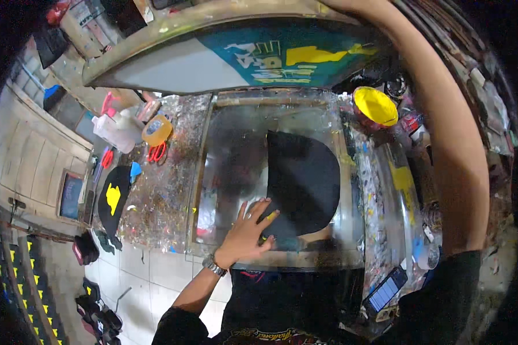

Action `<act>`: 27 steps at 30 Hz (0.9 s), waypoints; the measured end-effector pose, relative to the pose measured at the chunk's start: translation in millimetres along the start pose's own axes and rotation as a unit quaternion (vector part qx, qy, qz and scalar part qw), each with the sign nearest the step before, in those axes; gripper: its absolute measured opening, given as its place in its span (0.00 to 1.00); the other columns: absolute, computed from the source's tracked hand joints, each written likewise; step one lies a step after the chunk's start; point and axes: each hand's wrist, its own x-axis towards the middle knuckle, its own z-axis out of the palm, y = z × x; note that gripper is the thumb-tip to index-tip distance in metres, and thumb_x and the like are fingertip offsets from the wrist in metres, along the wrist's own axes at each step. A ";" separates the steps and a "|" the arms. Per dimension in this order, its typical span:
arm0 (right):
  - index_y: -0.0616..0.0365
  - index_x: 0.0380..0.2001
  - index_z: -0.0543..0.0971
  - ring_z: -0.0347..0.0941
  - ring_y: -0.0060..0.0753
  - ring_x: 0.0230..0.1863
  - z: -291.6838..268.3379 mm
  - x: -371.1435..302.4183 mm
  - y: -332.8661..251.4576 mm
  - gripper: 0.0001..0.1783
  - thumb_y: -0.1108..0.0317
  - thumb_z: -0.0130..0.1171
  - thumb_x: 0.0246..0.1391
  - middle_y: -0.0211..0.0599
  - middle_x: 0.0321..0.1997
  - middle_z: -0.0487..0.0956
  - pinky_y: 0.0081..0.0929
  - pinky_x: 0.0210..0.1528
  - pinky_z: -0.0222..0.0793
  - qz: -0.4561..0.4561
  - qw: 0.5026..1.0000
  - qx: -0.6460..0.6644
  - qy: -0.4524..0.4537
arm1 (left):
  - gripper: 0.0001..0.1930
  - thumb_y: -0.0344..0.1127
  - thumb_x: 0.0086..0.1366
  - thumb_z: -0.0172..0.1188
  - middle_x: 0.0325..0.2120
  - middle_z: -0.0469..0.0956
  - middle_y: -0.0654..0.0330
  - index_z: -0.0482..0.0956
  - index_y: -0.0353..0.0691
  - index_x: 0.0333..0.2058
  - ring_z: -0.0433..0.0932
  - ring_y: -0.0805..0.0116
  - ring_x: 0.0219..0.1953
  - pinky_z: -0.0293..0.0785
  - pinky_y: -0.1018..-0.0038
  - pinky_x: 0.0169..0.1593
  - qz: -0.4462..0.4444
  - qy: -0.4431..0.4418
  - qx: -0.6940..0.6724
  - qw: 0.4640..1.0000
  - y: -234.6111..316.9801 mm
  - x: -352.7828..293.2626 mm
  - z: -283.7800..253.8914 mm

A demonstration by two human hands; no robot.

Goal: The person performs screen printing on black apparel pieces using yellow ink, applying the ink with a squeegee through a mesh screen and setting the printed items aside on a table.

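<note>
A flat black fabric piece [305, 184] with one straight side and one rounded side lies on the glass plate [230, 132] in front of me. My left hand [247, 230] rests over its lower left edge, fingers spread and grasping nothing. Yellow marks show on a finger, and a watch circles that wrist. Beyond the plate, a screen printing frame [213, 63] stands tilted up, its mesh partly teal with yellow and white shapes. My right arm reaches up along the right side to the frame's top edge. There my right hand [342, 4] is mostly cut off, its fingers hidden.
On the table's left are a tape roll [157, 131], red-handled scissors [157, 152], a whitish bottle [118, 132] and a black piece with a yellow print [112, 198]. To the right are a yellow-lined bowl [375, 107] and a phone [385, 292]. Printed pieces lie in rows lower left.
</note>
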 end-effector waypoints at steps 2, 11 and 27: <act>0.71 0.34 0.83 0.80 0.58 0.44 9.7 -0.4 -2.0 0.45 0.29 0.49 0.53 0.64 0.40 0.81 0.46 0.50 0.73 0.005 1.000 -0.006 0.024 | 0.32 0.50 0.62 0.55 0.69 0.53 0.47 0.69 0.42 0.62 0.50 0.52 0.72 0.41 0.47 0.72 -0.003 -0.006 0.005 1.000 0.7 -6.5 -0.1; 0.68 0.26 0.83 0.81 0.50 0.33 21.4 -17.7 -10.2 0.46 0.27 0.46 0.54 0.58 0.29 0.82 0.43 0.39 0.75 -0.009 0.999 0.004 0.032 | 0.34 0.54 0.62 0.58 0.67 0.58 0.47 0.68 0.43 0.62 0.56 0.51 0.69 0.42 0.49 0.73 -0.006 0.024 -0.003 1.000 -5.1 -19.7 6.6; 0.54 0.34 0.77 0.79 0.50 0.37 104.5 -226.8 -35.6 0.23 0.43 0.58 0.55 0.46 0.31 0.80 0.53 0.50 0.65 -0.095 0.995 0.008 -0.008 | 0.42 0.42 0.70 0.56 0.57 0.65 0.44 0.37 0.29 0.67 0.75 0.61 0.54 0.78 0.68 0.50 -0.282 0.415 -0.562 0.658 26.2 -16.3 -53.3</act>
